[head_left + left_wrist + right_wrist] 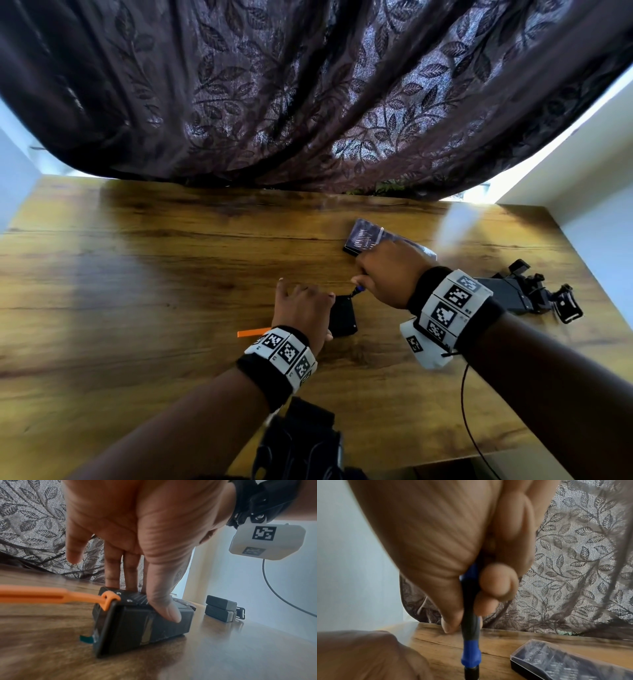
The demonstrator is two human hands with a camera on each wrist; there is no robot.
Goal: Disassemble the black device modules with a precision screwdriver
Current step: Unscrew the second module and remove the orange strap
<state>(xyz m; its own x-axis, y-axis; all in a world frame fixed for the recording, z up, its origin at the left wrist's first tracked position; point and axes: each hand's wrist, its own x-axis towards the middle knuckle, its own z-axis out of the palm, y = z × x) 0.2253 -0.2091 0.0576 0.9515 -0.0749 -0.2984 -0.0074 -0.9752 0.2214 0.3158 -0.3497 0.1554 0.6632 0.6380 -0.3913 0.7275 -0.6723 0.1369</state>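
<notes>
From the head view, my left hand (301, 310) lies over the black module (342, 316) on the wooden table (137, 274), while my right hand (387, 274) brings the screwdriver (358, 290) down to its far corner; a bit case (366, 238) sits just behind, and more black modules (510, 294) lie well to the right. At my left wrist, my thumb (164, 601) and fingers (113, 568) pinch the module by its sides, an orange strap (51, 595) trailing off its corner. At my right wrist, thumb and curled fingers (498, 580) grip the blue-and-black screwdriver handle, held upright.
</notes>
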